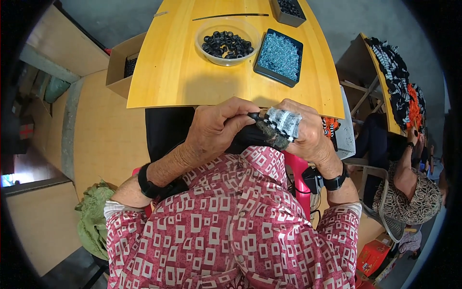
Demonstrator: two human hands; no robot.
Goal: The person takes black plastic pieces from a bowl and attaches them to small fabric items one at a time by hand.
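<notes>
Just off the near edge of the table, both my hands meet in front of my body. My left hand [219, 123] is closed, with thumb and forefinger pinching a small black piece [253, 115]. My right hand [310, 132] is closed around a black, white and grey fuzzy bundle [274, 132] with a whitish, shiny, striped part [285, 121] on top. The black piece touches the bundle's left end; whether the two are joined I cannot tell. Some of my right fingers are hidden behind the bundle.
On the yellow table [163, 72] stand a clear bowl [231, 61] of black ring-like parts, a black tray [276, 77] of bluish clear pieces and a grey box [291, 18]. A thin dark rod [231, 16] lies behind the bowl. Another person [409, 192] sits at the right.
</notes>
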